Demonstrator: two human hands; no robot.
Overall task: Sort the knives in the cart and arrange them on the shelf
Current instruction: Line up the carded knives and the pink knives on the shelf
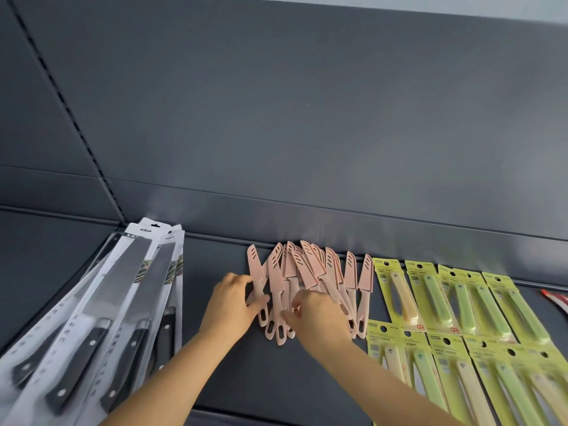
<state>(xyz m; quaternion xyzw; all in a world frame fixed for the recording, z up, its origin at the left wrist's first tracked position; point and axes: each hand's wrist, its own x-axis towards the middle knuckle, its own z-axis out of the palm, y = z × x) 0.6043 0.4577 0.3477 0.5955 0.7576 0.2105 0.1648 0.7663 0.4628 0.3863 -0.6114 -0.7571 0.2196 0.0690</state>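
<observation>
Several pink sheathed fruit knives (307,272) lie in a loose overlapping heap on the dark grey shelf (233,373), blades pointing to the back wall. My left hand (232,302) is at the heap's left edge, thumb and fingers pinching the handle of the leftmost pink knife (256,272). My right hand (319,318) lies over the handles in the middle of the heap, fingers curled down among them. The cart is not in view.
A fanned stack of long black-handled knives in white card packs (101,318) lies at the left. Two rows of fruit knives in yellow-green packs (455,321) fill the right. A red object (556,299) shows at the right edge.
</observation>
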